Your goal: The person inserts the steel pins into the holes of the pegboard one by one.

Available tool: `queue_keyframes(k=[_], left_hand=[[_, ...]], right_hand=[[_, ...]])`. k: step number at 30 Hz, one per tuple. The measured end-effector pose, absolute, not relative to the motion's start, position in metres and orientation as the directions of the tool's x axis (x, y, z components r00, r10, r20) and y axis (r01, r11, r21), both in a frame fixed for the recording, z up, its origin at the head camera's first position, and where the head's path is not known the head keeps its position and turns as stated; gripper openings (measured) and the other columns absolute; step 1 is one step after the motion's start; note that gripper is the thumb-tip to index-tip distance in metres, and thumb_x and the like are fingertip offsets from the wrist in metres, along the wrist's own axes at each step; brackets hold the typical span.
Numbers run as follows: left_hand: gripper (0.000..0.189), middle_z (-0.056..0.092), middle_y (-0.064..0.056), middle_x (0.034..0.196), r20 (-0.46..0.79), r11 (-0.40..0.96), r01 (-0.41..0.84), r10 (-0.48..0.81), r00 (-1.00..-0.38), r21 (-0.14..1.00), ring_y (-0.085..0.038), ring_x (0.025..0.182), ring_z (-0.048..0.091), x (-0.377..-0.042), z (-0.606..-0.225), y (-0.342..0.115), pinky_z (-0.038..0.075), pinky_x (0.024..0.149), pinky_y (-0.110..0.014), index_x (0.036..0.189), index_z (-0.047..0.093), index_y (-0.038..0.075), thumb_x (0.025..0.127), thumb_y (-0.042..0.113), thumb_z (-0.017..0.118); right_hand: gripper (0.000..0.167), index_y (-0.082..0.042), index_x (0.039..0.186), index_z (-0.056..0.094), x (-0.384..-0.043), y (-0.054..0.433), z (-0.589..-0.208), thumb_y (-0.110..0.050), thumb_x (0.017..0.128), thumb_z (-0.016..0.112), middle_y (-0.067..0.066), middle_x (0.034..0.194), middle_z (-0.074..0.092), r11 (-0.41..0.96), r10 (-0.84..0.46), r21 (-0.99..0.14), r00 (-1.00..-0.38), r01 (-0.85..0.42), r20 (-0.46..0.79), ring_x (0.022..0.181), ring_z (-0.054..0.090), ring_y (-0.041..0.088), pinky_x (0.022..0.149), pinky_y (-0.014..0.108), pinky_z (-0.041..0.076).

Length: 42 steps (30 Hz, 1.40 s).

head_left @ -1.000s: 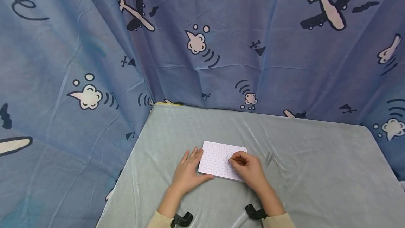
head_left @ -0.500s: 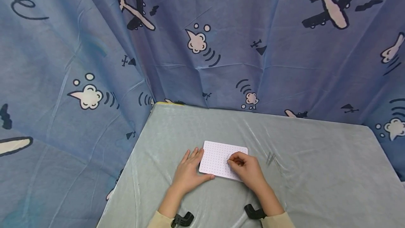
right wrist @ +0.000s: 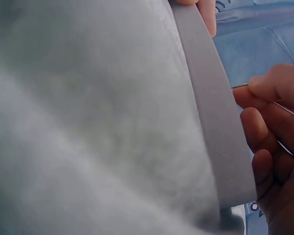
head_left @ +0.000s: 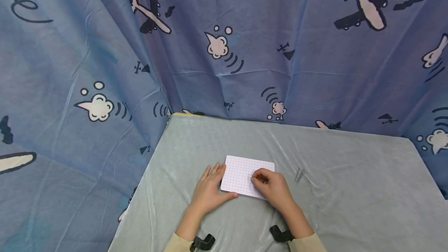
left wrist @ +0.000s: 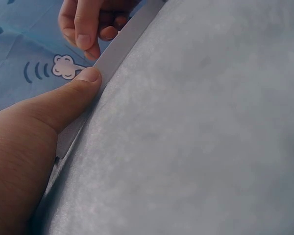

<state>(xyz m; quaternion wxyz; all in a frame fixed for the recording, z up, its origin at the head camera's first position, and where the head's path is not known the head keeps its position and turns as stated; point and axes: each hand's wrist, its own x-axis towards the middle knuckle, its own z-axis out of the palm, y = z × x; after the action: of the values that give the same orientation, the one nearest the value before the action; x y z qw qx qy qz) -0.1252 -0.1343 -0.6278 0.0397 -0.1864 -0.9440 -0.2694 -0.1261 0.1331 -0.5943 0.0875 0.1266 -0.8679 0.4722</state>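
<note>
In the head view a white rectangular board [head_left: 241, 174] with rows of small dots lies on the cloth-covered table. My left hand [head_left: 209, 189] rests at its left corner, fingers extended along the left side and the thumb against the front edge. In the left wrist view that thumb [left wrist: 83, 88] presses the board's side [left wrist: 115, 54]. Over the board's right half, my right hand [head_left: 271, 184] pinches a thin metal wire [right wrist: 240, 86] between thumb and index finger. Its other fingers curl below. The wire's tip meets the board's upper face edge-on in the right wrist view.
Several thin metal pieces [head_left: 303, 178] lie on the grey-green cloth [head_left: 357, 182] right of the board. A blue patterned curtain [head_left: 224, 84] hangs behind the table and along its left side. Black wrist cameras [head_left: 203, 242] are strapped to both wrists.
The right hand has shifted very slightly left and down over the board, still pinching the wire. The left hand keeps its place at the board's corner.
</note>
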Motion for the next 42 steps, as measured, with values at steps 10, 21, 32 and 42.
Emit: queue_keyframes(k=[10, 21, 32, 42], left_hand=[[0.116, 0.049, -0.008, 0.168, 0.168, 0.788, 0.369, 0.331, -0.929, 0.492, -0.021, 0.160, 0.038, -0.1247, -0.6278, -0.1340, 0.015, 0.138, -0.040, 0.165, 0.048, 0.006, 0.081, 0.078, 0.081], [0.116, 0.050, -0.010, 0.166, 0.182, 0.788, 0.379, 0.333, -0.925, 0.486, -0.023, 0.159, 0.040, -0.1228, -0.6262, -0.1329, 0.019, 0.138, -0.044, 0.164, 0.050, 0.005, 0.080, 0.079, 0.081], [0.115, 0.049, -0.011, 0.167, 0.178, 0.778, 0.370, 0.326, -0.929, 0.507, -0.023, 0.159, 0.039, -0.1213, -0.6266, -0.1317, 0.018, 0.138, -0.043, 0.164, 0.050, 0.006, 0.081, 0.080, 0.080], [0.115, 0.049, -0.012, 0.167, 0.179, 0.785, 0.368, 0.323, -0.929, 0.498, -0.024, 0.160, 0.039, -0.1214, -0.6253, -0.1294, 0.016, 0.138, -0.042, 0.164, 0.049, 0.004, 0.081, 0.077, 0.082]], right_hand=[[0.026, -0.023, 0.084, 0.074, -0.1251, 0.1303, -0.5937, 0.001, 0.085, 0.084, -0.017, 0.069, 0.056, 0.584, -0.149, -0.729, -0.930, -0.358, 0.337, 0.060, 0.050, 0.000, 0.052, 0.021, 0.045], [0.028, -0.025, 0.084, 0.074, -0.1220, 0.1292, -0.5920, 0.001, 0.086, 0.085, -0.018, 0.069, 0.055, 0.609, -0.136, -0.719, -0.937, -0.334, 0.321, 0.061, 0.050, 0.000, 0.053, 0.022, 0.045], [0.023, -0.023, 0.086, 0.079, -0.1198, 0.1324, -0.5909, -0.002, 0.087, 0.089, -0.018, 0.073, 0.065, 0.580, -0.125, -0.757, -0.951, -0.301, 0.283, 0.063, 0.055, 0.001, 0.056, 0.023, 0.051], [0.015, -0.015, 0.091, 0.082, -0.1176, 0.1376, -0.5901, -0.001, 0.089, 0.086, -0.012, 0.079, 0.072, 0.534, -0.114, -0.808, -0.968, -0.249, 0.223, 0.068, 0.061, 0.004, 0.060, 0.023, 0.054]])
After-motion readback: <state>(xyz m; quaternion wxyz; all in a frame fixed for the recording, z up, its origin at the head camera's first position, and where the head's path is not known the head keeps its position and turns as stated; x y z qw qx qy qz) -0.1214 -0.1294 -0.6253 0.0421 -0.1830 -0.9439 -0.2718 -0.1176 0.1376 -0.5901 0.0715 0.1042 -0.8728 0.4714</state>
